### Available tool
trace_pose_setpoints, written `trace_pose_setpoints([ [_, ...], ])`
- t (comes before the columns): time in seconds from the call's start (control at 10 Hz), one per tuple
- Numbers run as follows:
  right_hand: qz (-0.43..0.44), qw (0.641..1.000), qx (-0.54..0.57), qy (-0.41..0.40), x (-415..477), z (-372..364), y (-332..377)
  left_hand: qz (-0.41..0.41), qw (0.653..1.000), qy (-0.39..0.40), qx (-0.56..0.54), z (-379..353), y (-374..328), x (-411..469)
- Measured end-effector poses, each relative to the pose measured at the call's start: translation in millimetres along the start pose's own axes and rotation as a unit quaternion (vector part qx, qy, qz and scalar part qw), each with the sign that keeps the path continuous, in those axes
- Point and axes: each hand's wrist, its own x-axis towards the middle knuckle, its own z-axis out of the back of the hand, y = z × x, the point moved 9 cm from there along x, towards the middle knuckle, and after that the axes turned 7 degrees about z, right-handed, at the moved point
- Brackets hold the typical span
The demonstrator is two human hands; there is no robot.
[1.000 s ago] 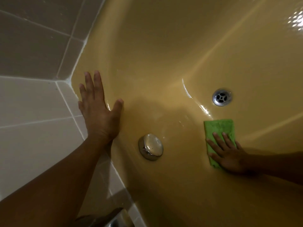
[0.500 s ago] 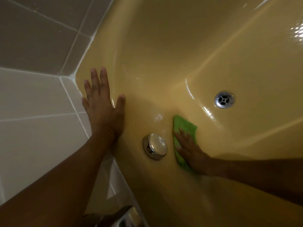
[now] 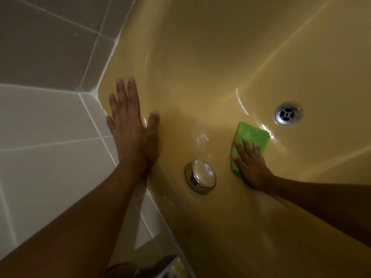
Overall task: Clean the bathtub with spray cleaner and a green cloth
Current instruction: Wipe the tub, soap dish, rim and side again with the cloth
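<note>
The green cloth (image 3: 251,135) lies flat low in the bathtub (image 3: 200,57), at eight o'clock from the drain (image 3: 288,113), under the right hand (image 3: 251,167), its grip spread and pressing. The left hand (image 3: 130,125), spread too, braces at nine o'clock. Soft, light and limp, the cloth likely slides on wet enamel; hold it palm-down over its middle.

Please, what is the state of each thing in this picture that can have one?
bathtub, wet patches glinting.
green cloth, folded, flat against the bathtub surface.
left hand, flat on the bathtub edge, fingers straight.
right hand, pressing the green cloth, fingers straight.
drain, unplugged, holes showing.
</note>
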Motion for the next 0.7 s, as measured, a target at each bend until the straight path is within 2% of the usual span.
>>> trace_pose_setpoints([
  [0.1, 0.028, 0.999, 0.047, 0.002, -15, -5, 17, 0.001, 1.0, -0.002, -0.002, 1, 1, 1],
  [0.2, 0.034, 0.994, 0.092, 0.044, -22, -17, 40, -0.003, 1.0, -0.003, -0.007, 1, 1, 1],
  [0.3, 0.075, 0.986, 0.142, 0.054, -29, 10, 110, -0.006, 1.0, -0.004, -0.009, 1, 2, 1],
  [0.4, 0.107, 0.979, 0.17, 0.042, 4, 28, 153, -0.004, 1.0, -0.003, -0.009, 0, 1, 1],
  [0.6, 0.101, 0.973, 0.201, -0.051, 59, 47, 201, 0.007, 1.0, 0.0, -0.017, 0, 2, 0],
  [0.7, 0.161, 0.969, 0.183, -0.025, 40, 46, 214, 0.011, 1.0, -0.005, -0.028, 1, 1, -1],
])
